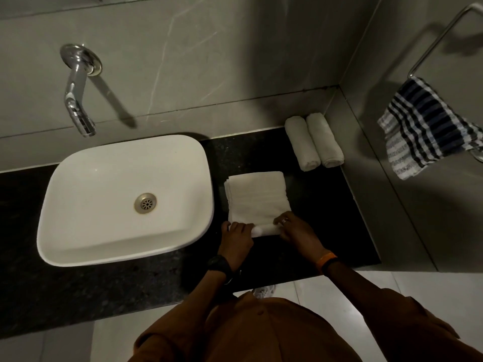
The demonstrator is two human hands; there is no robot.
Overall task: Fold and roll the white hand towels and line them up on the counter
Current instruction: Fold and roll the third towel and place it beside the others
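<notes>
Folded white towel (257,198), soft terry with a banded weave, lies flat on the black speckled stone counter (326,205), just right of the basin. Its near edge is curled into a tight cylinder. Left hand (236,240) is clamped on the left end of that curl, fingers bent over it; right hand (294,231) presses the right end, fingers curved on top, a ring on one finger. A dark watch (219,265) sits on the left wrist, an orange band (326,258) on the right. Two finished rolls (313,141), touching side by side, rest at the back right corner against the grey tile wall. The basin (78,231) is glossy white, a rounded rectangle with a metal drain. A chrome spout (77,100) projects from the wall. A blue-and-white checked cloth (428,129) hangs on a metal ring.
</notes>
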